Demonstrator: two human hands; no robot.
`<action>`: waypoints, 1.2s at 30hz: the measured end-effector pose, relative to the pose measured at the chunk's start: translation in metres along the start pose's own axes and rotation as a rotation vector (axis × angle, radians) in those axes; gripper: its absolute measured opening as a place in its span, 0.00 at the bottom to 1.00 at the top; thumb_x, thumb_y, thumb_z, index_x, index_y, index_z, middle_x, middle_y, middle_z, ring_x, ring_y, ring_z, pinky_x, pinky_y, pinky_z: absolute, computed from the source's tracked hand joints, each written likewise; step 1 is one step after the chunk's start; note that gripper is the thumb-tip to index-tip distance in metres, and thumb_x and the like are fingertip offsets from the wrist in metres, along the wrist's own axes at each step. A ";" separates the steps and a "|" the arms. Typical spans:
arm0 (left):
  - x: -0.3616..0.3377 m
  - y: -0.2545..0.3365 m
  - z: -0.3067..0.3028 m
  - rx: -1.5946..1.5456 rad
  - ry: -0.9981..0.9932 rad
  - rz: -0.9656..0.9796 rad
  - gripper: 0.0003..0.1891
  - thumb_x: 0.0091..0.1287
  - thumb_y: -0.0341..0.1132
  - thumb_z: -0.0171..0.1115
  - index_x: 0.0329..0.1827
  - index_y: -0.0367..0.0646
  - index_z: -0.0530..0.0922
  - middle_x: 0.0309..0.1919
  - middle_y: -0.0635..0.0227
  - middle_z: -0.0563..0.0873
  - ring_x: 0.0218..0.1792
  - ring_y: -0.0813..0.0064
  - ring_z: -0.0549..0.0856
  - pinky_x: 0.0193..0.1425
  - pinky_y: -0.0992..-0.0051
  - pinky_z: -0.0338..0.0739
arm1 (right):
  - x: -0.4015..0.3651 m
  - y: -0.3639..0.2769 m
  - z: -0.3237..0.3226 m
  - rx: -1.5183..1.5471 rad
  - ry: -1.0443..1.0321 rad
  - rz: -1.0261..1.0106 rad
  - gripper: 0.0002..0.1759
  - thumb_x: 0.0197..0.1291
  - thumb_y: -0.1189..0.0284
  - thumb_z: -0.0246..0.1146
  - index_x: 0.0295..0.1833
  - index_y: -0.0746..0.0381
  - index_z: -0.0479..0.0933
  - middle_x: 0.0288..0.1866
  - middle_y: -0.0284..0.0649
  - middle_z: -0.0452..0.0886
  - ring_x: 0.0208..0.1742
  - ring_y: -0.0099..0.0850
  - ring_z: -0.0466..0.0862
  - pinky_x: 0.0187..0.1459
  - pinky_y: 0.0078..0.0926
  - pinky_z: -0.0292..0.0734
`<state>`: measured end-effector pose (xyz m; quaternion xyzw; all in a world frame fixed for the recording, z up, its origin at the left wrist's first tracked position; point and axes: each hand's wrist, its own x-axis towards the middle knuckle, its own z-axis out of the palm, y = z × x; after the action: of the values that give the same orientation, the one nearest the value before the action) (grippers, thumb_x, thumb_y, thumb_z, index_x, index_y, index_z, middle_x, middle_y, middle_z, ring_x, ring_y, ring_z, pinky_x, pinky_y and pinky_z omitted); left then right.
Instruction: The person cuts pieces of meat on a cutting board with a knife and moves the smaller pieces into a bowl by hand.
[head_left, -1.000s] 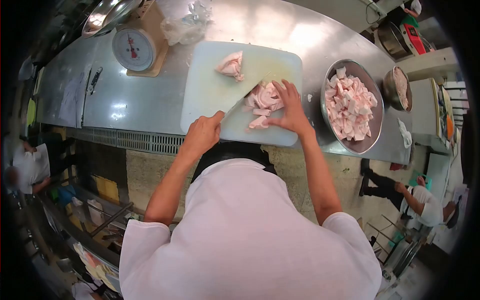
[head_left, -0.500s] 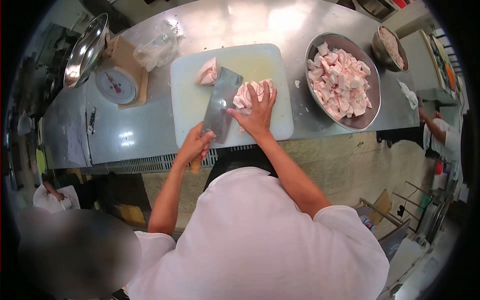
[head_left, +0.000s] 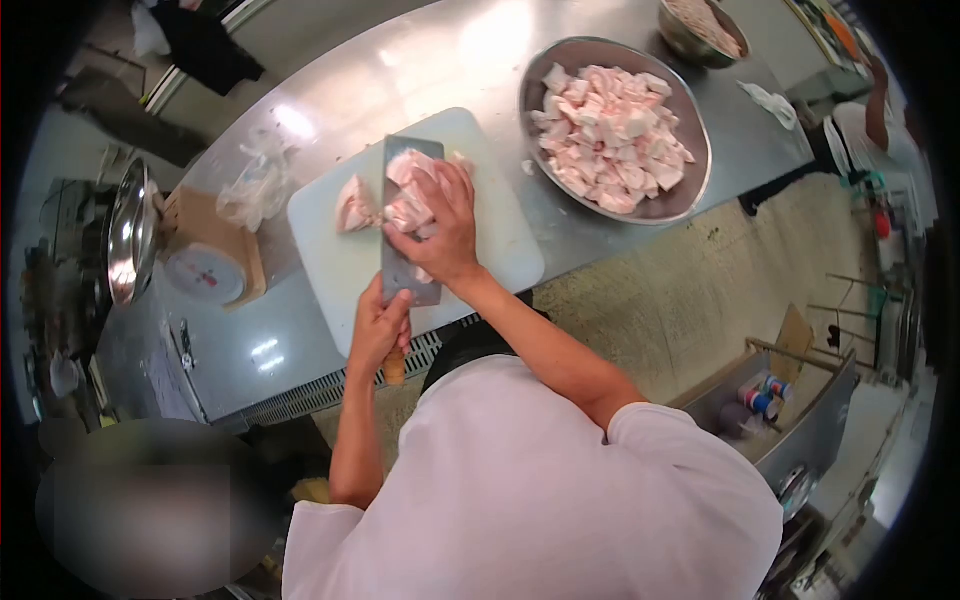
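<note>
My left hand [head_left: 382, 322] is closed round the wooden handle of a cleaver [head_left: 398, 262], whose broad blade points away from me over the white cutting board [head_left: 500, 250]. On the blade lie cut pieces of pale pink, fatty meat [head_left: 408, 210]. My right hand [head_left: 447, 225] cups these pieces from above, its thumb close to the blade. Left of the blade, a separate chunk of the same meat [head_left: 354, 205] rests on the board. A large steel bowl [head_left: 703, 165] to the right holds many cut meat pieces [head_left: 615, 130].
A dial scale [head_left: 205, 272] with a steel pan [head_left: 132, 235] and a crumpled plastic bag [head_left: 255, 185] stand left on the steel table [head_left: 265, 375]. A smaller bowl of meat [head_left: 705, 30] and a white cloth [head_left: 770, 103] are at the back right. Another person [head_left: 865, 135] stands beyond.
The view has turned and shifted. The cleaver now lies under the meat pieces instead of beside them, and my right hand has moved left with them over the blade.
</note>
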<state>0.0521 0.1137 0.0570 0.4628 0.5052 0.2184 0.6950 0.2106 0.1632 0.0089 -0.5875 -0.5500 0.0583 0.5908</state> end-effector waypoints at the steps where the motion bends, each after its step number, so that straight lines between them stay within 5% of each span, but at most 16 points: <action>1: -0.003 0.015 0.006 0.018 -0.002 0.041 0.14 0.75 0.32 0.54 0.61 0.43 0.69 0.15 0.77 0.68 0.11 0.84 0.68 0.13 0.79 0.68 | 0.014 -0.010 -0.011 -0.016 0.040 -0.025 0.40 0.42 0.62 0.78 0.63 0.61 0.75 0.66 0.55 0.71 0.69 0.56 0.67 0.69 0.52 0.63; 5: -0.002 0.070 0.050 0.139 -0.106 0.137 0.12 0.75 0.31 0.53 0.58 0.40 0.70 0.14 0.74 0.70 0.10 0.82 0.69 0.13 0.77 0.68 | 0.065 -0.008 -0.069 -0.131 0.214 -0.140 0.39 0.45 0.63 0.78 0.63 0.64 0.74 0.65 0.51 0.72 0.67 0.51 0.71 0.67 0.46 0.67; 8: 0.020 0.092 0.095 0.259 -0.285 0.245 0.11 0.74 0.30 0.54 0.56 0.39 0.72 0.15 0.74 0.71 0.11 0.83 0.70 0.13 0.77 0.67 | 0.096 0.021 -0.127 0.012 0.433 0.070 0.35 0.49 0.68 0.78 0.62 0.66 0.73 0.62 0.46 0.75 0.65 0.39 0.74 0.64 0.37 0.71; 12: 0.042 0.095 0.116 0.366 -0.255 0.331 0.13 0.73 0.31 0.56 0.59 0.40 0.73 0.16 0.77 0.70 0.12 0.86 0.69 0.14 0.79 0.66 | 0.111 0.100 -0.191 -0.468 0.546 0.129 0.36 0.54 0.61 0.75 0.64 0.67 0.74 0.61 0.51 0.77 0.62 0.45 0.78 0.63 0.37 0.72; 15: 0.026 0.092 0.083 0.244 -0.150 0.302 0.16 0.73 0.32 0.57 0.63 0.41 0.73 0.16 0.77 0.71 0.12 0.86 0.69 0.14 0.80 0.66 | 0.104 0.142 -0.217 -0.502 0.447 0.351 0.32 0.55 0.61 0.72 0.62 0.66 0.76 0.63 0.53 0.74 0.64 0.51 0.75 0.66 0.41 0.69; 19: -0.009 0.080 0.010 0.237 0.125 0.242 0.13 0.73 0.32 0.56 0.58 0.41 0.76 0.15 0.76 0.72 0.12 0.86 0.69 0.13 0.79 0.65 | 0.096 0.093 -0.202 -0.643 0.418 0.184 0.25 0.56 0.68 0.68 0.58 0.67 0.79 0.60 0.52 0.78 0.63 0.49 0.77 0.65 0.41 0.70; 21: -0.027 0.073 -0.020 0.208 0.282 0.189 0.10 0.73 0.32 0.56 0.55 0.41 0.75 0.15 0.77 0.71 0.12 0.85 0.70 0.13 0.80 0.65 | 0.098 0.065 -0.169 -0.295 0.367 -0.043 0.19 0.55 0.75 0.67 0.54 0.68 0.80 0.53 0.49 0.82 0.57 0.45 0.81 0.62 0.38 0.73; 23: -0.040 0.057 -0.048 0.160 0.376 0.183 0.10 0.74 0.33 0.56 0.53 0.41 0.75 0.15 0.77 0.71 0.11 0.85 0.70 0.12 0.80 0.65 | 0.091 0.048 -0.112 -0.063 0.042 -0.065 0.15 0.53 0.79 0.67 0.49 0.66 0.81 0.44 0.44 0.84 0.45 0.38 0.83 0.48 0.33 0.78; 25: -0.052 0.041 -0.066 0.111 0.458 0.178 0.09 0.74 0.33 0.56 0.52 0.41 0.74 0.15 0.76 0.71 0.11 0.85 0.70 0.12 0.80 0.66 | 0.080 0.048 -0.058 0.000 -0.355 0.077 0.15 0.56 0.75 0.65 0.51 0.63 0.81 0.51 0.44 0.81 0.48 0.42 0.81 0.47 0.35 0.79; 27: -0.062 0.028 -0.076 0.119 0.560 0.181 0.08 0.74 0.35 0.57 0.51 0.43 0.73 0.16 0.76 0.69 0.12 0.84 0.70 0.12 0.80 0.66 | 0.047 0.086 0.002 -0.446 -0.331 -0.016 0.15 0.57 0.76 0.62 0.51 0.60 0.82 0.56 0.47 0.78 0.54 0.47 0.79 0.50 0.40 0.78; 31: -0.067 -0.011 -0.087 0.030 0.595 0.109 0.09 0.73 0.33 0.55 0.51 0.41 0.73 0.16 0.74 0.70 0.11 0.83 0.70 0.12 0.79 0.66 | 0.013 0.091 0.030 -0.399 -0.638 -0.003 0.15 0.50 0.79 0.62 0.45 0.60 0.84 0.47 0.54 0.81 0.49 0.52 0.81 0.54 0.42 0.78; 34: -0.060 -0.058 -0.096 0.037 0.599 0.025 0.09 0.73 0.33 0.55 0.51 0.40 0.73 0.16 0.73 0.71 0.11 0.82 0.71 0.12 0.78 0.67 | 0.012 0.065 0.002 -0.121 -0.765 0.077 0.13 0.50 0.79 0.61 0.43 0.59 0.83 0.43 0.50 0.81 0.47 0.50 0.81 0.52 0.44 0.77; 36: -0.059 -0.080 -0.096 0.064 0.558 0.029 0.09 0.73 0.32 0.54 0.51 0.39 0.72 0.16 0.72 0.71 0.11 0.81 0.71 0.12 0.77 0.68 | 0.044 0.065 -0.026 -0.014 -0.492 0.013 0.12 0.49 0.78 0.64 0.41 0.59 0.84 0.38 0.46 0.83 0.44 0.47 0.83 0.52 0.42 0.77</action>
<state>-0.0713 0.0707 0.0111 0.4136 0.6771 0.3310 0.5108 0.2841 0.1986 -0.0072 -0.5632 -0.6739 0.1993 0.4346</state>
